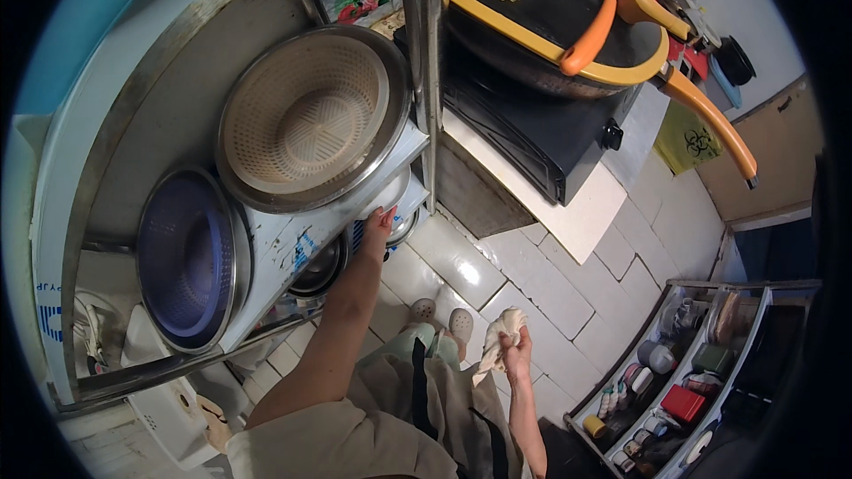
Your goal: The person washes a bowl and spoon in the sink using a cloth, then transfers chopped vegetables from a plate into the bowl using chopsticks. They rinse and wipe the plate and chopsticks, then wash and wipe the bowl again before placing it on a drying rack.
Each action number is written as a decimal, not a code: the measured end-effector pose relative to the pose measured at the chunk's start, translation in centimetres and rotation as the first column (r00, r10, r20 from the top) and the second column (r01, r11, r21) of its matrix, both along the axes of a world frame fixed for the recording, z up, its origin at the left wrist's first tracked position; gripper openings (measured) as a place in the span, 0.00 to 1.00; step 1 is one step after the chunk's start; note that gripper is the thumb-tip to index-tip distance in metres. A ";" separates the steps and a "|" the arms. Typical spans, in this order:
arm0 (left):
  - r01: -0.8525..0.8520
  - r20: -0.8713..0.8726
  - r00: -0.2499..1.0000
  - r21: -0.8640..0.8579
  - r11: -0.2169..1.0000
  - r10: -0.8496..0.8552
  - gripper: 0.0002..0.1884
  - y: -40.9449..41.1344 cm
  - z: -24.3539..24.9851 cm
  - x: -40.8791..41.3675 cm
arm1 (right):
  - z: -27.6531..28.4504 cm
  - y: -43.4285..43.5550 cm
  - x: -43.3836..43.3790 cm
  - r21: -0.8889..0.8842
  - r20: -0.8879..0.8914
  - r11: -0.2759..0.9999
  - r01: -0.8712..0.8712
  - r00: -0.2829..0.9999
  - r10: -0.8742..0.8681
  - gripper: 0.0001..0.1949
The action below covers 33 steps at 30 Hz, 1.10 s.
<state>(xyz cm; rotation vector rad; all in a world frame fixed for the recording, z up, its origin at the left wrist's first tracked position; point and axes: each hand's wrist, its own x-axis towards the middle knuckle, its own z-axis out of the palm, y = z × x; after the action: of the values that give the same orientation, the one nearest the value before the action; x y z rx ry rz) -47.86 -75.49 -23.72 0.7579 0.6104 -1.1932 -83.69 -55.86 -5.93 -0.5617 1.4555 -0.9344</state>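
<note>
My left hand (pixel 381 221) reaches out to the lower level of a metal shelf rack, its fingers at the rim of a white bowl (pixel 394 191) that sits mostly hidden under the upper shelf. Crumpled in my right hand (pixel 518 354) is a cream-coloured cloth (pixel 504 326), held out over the floor. Above my left hand, a beige plastic colander (pixel 319 121) rests inside a wide steel basin (pixel 286 203) on the upper shelf. Beside them a purple colander (pixel 183 259) leans tilted in another steel bowl (pixel 241 266).
At the right of the rack's metal post (pixel 426 66), a lidded pan (pixel 519 20) with orange handles stands on a black gas stove (pixel 512 126); one handle (pixel 715 120) juts outward. A rack of jars and boxes (pixel 685 399) is at lower right. Tiled floor (pixel 459 266) lies between.
</note>
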 end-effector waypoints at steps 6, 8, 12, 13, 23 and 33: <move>0.025 -0.010 1.000 0.054 0.998 -0.025 0.13 0.1 -0.2 0.2 | -0.1 -1.1 1.0 -0.007 0.018 0.999 -0.054 0.998 0.054 0.15; 0.042 0.074 0.996 0.046 0.998 -0.046 0.13 0.4 -0.7 0.2 | 0.1 -1.6 1.6 -0.007 0.013 0.996 -0.083 0.996 0.084 0.16; 0.123 0.067 0.989 0.140 0.982 -0.133 0.14 1.2 -0.2 0.2 | 1.5 -2.4 2.9 -0.040 0.061 0.988 -0.148 0.987 0.150 0.18; 0.149 0.081 0.984 0.113 0.982 -0.159 0.13 1.6 0.5 0.0 | 2.0 -2.7 3.1 -0.104 0.104 0.979 -0.174 0.977 0.185 0.19; 0.918 0.416 0.397 -0.178 0.355 -0.818 0.22 17.5 26.6 -7.3 | 13.1 -4.1 8.2 -0.173 -0.267 0.375 -0.911 0.410 0.872 0.30; 0.126 0.909 0.410 0.019 0.992 -0.070 0.06 44.7 44.3 0.9 | 26.7 6.2 25.4 -0.337 -0.256 -0.359 -0.870 -0.282 0.924 0.12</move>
<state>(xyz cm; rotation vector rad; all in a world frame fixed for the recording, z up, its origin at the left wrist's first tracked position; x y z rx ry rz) -46.99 -30.79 20.59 1.2694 -0.4185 -0.6977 -58.32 -49.64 20.78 -1.6780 0.0823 0.2618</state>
